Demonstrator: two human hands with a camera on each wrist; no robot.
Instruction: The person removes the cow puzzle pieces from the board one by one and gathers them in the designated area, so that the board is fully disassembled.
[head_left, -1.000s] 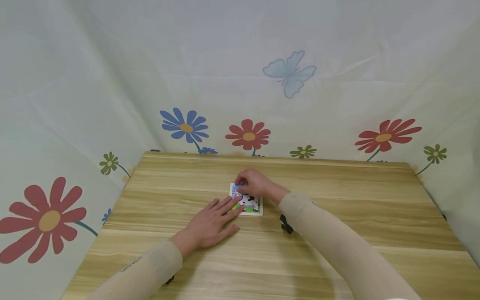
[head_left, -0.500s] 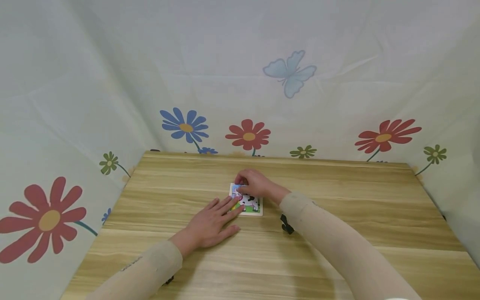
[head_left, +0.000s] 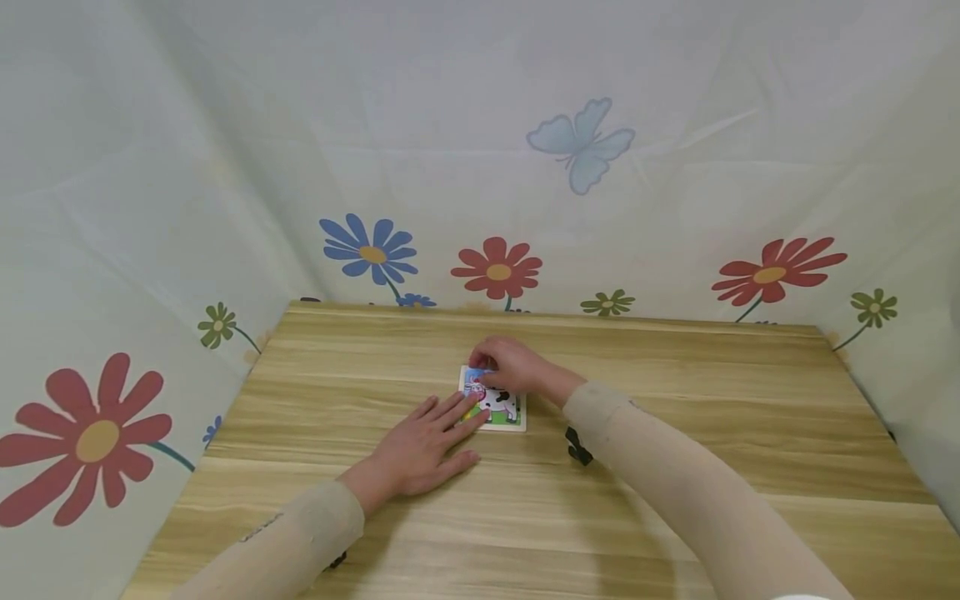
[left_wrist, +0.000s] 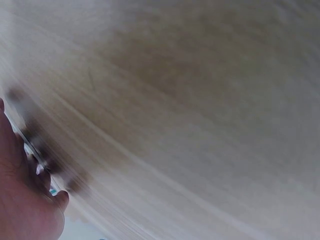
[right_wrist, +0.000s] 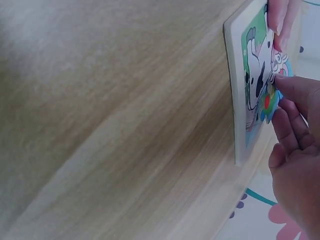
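A small square puzzle board with a cow picture lies flat on the wooden table. My left hand lies flat, its straight fingers resting on the board's left edge. My right hand is curled over the board's far left corner. In the right wrist view its fingertips pinch a small blue puzzle piece against the puzzle board. The left hand's fingertips show at the top of that view. The left wrist view is blurred, with only the heel of my left hand and table.
A pale curtain printed with flowers and a butterfly closes in the table at the back and on both sides. A small black strap piece shows under my right forearm.
Almost nothing has moved. My right hand's fingers have shifted slightly over the board's far left corner, and the left hand has stayed where it was.
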